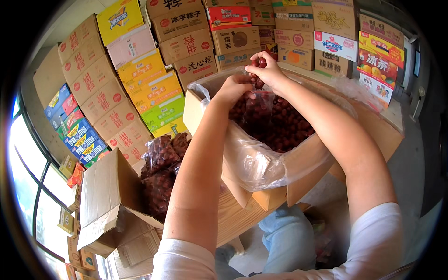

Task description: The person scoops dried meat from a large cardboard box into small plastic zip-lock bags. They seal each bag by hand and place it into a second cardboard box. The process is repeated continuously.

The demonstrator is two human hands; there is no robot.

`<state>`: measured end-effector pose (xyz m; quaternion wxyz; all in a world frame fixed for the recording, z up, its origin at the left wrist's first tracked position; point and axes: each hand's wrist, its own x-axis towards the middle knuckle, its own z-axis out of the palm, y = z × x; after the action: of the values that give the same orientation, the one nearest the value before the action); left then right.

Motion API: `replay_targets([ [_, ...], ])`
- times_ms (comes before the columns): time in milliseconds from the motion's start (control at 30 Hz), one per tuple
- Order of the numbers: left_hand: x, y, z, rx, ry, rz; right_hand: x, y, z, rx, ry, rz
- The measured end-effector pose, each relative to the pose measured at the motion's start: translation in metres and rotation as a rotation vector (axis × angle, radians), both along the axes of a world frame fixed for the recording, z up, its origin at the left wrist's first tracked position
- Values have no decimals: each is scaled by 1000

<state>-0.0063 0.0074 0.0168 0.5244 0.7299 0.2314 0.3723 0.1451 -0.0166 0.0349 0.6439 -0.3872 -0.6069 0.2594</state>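
Above a large cardboard box (196,108), my left hand (236,87) pinches the mouth of a small clear plastic bag (259,106). My right hand (269,71) holds a few dark red dried dates (259,63) right over that mouth. The bag hangs down in front of the loose dates (290,122) that lie in the box; how full it is, I cannot tell. A clear plastic liner (259,168) covers the box's rim and folds over its near flaps.
Left of my left forearm, an open carton (105,196) holds filled bags of dates (161,175). Both boxes rest on a wooden table (238,210). Crumpled clear plastic (357,89) lies at the right. Stacked printed cartons (190,45) line the back.
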Motion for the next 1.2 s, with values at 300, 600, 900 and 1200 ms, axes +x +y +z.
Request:
replay_targets([
  [300,-1,-4,3,89,92,116,3,-2,-1,-137,-203,9],
  [600,-5,17,-9,111,108,288,5,3,0,-159,-290,-5],
  [900,-5,27,-10,157,187,580,30,-10,-13,-1059,-882,-67],
  [1200,-6,25,-8,202,210,712,-8,-40,-38,-1379,-1273,382],
])
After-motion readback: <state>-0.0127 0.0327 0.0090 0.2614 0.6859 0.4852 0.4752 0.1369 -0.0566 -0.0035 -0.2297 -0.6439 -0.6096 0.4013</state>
